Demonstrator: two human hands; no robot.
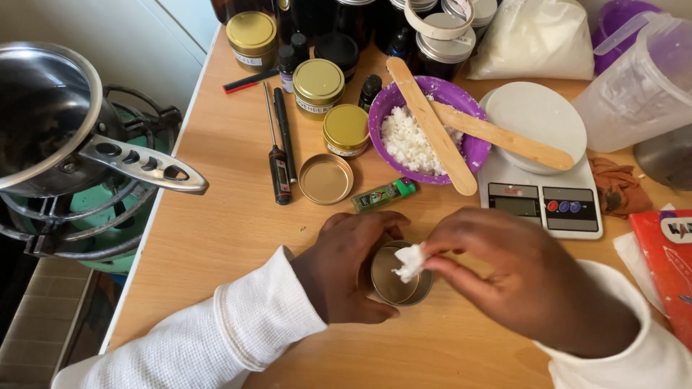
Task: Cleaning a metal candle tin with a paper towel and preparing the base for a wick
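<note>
From the head camera, looking down on the wooden worktop: the left hand wraps around a small round metal tin, its fingers curled against the tin's side and steadying it where it stands. The right hand comes in from the other side, its fingers pinched together on a small wad of white tissue, which sits just at the tin's rim, partly inside the mouth.

By the look of it, the step in hand is wiping the inside of the tin. The next move would call for pressing the wad down against the inner wall and bottom and turning it around while the left hand keeps the tin from sliding.

Just beyond the fingers lie a green lighter and a loose gold lid. Farther off stands a purple bowl of white flakes with two flat wooden sticks across it; beside it, a kitchen scale.
</note>
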